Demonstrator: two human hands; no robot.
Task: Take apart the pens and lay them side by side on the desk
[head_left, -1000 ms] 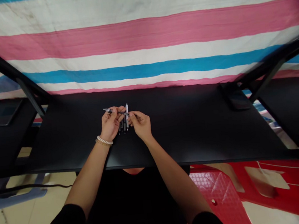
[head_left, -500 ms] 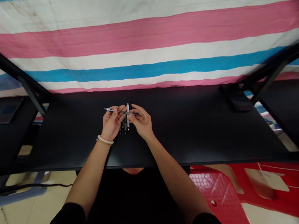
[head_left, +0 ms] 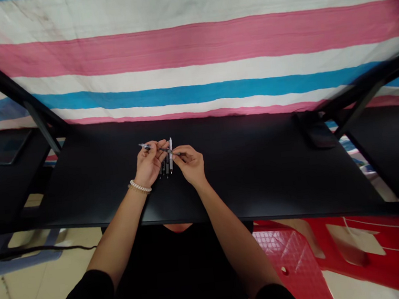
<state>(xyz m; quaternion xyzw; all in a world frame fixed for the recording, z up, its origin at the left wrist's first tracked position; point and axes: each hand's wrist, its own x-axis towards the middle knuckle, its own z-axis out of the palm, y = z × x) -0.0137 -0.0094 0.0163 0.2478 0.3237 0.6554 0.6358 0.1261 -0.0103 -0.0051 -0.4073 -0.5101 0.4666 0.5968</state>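
A slim pen (head_left: 164,149) with a clear end stretches crosswise between my hands, above the table. My left hand (head_left: 148,163) holds its clear end between thumb and fingers, palm turned up. At the pen's dark other end, the thumb and fingertips of my right hand (head_left: 191,164) pinch it. Beneath it on the table lie a white pen (head_left: 171,160) and several dark pens (head_left: 165,168) side by side, tips toward me. My left hand partly hides the dark pens.
The black table (head_left: 251,162) has dark metal struts at both sides. A dark flat object (head_left: 314,130) lies at its right end. Behind hangs a striped sheet (head_left: 187,45). A red plastic stool (head_left: 287,259) stands below the front edge, on the right.
The fingers of my right hand have curled in and closed on the pen's dark end. My left hand and the pens on the table have stayed in place.
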